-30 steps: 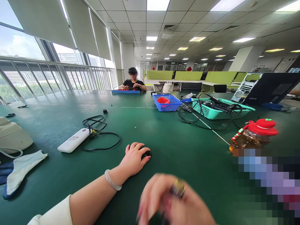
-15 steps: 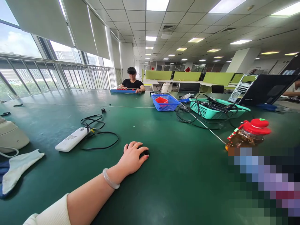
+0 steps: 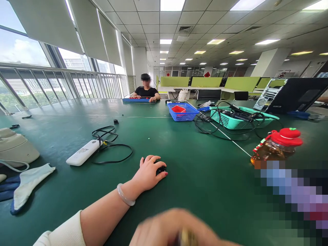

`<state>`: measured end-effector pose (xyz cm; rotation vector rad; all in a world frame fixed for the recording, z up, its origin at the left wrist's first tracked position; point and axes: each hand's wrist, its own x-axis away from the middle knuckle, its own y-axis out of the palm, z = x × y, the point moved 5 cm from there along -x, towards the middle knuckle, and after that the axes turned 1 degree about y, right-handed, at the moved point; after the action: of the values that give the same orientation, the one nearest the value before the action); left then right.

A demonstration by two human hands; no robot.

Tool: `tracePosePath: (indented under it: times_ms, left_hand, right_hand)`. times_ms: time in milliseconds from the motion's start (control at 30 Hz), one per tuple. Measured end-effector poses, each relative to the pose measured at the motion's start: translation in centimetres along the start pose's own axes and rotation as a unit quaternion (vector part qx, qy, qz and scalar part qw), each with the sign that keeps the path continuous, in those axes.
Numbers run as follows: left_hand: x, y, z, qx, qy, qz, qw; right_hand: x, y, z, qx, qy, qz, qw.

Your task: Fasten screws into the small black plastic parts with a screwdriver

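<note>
- From here I see the left hand [image 3: 150,172] lying palm-down, fingers half spread and loosely curved, over a small black object [image 3: 161,169]; it may be a computer mouse, but too much is covered to be sure.
- That black object rests on the green worktop [image 3: 200,184], near the middle, its uncovered end showing between thumb and index finger.
- The right hand [image 3: 171,229] is a blur at the bottom edge, a ring [image 3: 188,236] on it; I can't tell how far open it is or whether it has hold of anything.
- To handle the object well, I'd keep the left wrist low and relaxed, fingertips resting lightly on its sides, and press no harder than steadiness needs.
- I'd also mind the black cable [image 3: 105,162] looped beside the white device [image 3: 84,153]: a wide sweep leftward could snag it.
</note>
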<state>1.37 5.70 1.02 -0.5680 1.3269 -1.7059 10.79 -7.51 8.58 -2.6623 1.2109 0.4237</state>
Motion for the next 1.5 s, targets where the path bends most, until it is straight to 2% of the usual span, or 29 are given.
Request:
tracePosePath:
  times_ms: [33,100,133,167,233,300,333,500,633,733,867,967,1100,1200,1333,1500]
  left_hand:
    - [0.0,0.0,0.1,0.002,0.005,0.002,1.0]
    - [0.1,-0.1,0.3,0.0,0.011,0.007,1.0]
    - [0.1,-0.1,0.3,-0.003,0.012,0.008,1.0]
    - [0.1,-0.1,0.4,-0.007,0.011,0.008,1.0]
    - [0.1,0.0,0.5,-0.015,0.006,0.007,1.0]
    - [0.2,0.0,0.6,-0.023,0.002,0.003,1.0]
    - [0.3,-0.1,0.6,-0.028,-0.002,0.002,1.0]
    - [1.6,-0.7,0.6,-0.054,-0.009,-0.003,0.999]
    - [4.6,-1.9,-1.2,-0.055,-0.022,-0.004,0.998]
    - [7.7,-3.3,-4.4,-0.059,-0.055,0.006,0.997]
    - [12.2,-5.8,-10.4,-0.096,-0.13,0.044,0.986]
    - [15.0,-7.7,-14.5,-0.134,-0.186,0.046,0.972]
    - [17.5,-9.7,-17.8,-0.173,-0.23,0.049,0.957]
    - [18.2,-10.5,-18.6,-0.185,-0.234,0.08,0.951]
    - [18.1,-11.4,-18.0,-0.15,-0.214,0.138,0.956]
    - [18.7,-12.5,-17.5,-0.076,-0.26,0.188,0.944]
  right_hand:
    - [-0.2,-1.0,-0.6,0.006,-0.012,0.019,1.0]
    - [-0.2,-4.7,-1.2,0.096,-0.058,0.134,0.985]
    - [0.0,-6.9,-1.1,0.154,-0.078,0.204,0.964]
    - [0.3,-8.9,-0.5,0.205,-0.08,0.253,0.942]
    - [1.1,-12.5,1.7,0.247,-0.042,0.337,0.908]
    - [2.0,-14.9,3.9,0.234,-0.011,0.403,0.885]
    - [2.3,-15.5,4.9,0.225,0.005,0.414,0.882]
    - [2.5,-15.5,7.4,0.199,0.035,0.403,0.893]
    - [2.5,-15.6,7.8,0.18,0.044,0.408,0.894]
    - [2.6,-15.8,7.9,0.177,0.045,0.41,0.893]
    - [2.7,-15.9,8.3,0.166,0.048,0.415,0.893]
    - [2.6,-15.7,8.5,0.161,0.05,0.412,0.896]
    - [2.6,-15.5,8.2,0.165,0.057,0.417,0.892]
    - [2.7,-15.5,8.1,0.165,0.06,0.419,0.891]
    - [2.9,-15.6,8.3,0.162,0.061,0.418,0.892]
    - [2.9,-15.6,8.4,0.164,0.051,0.418,0.892]
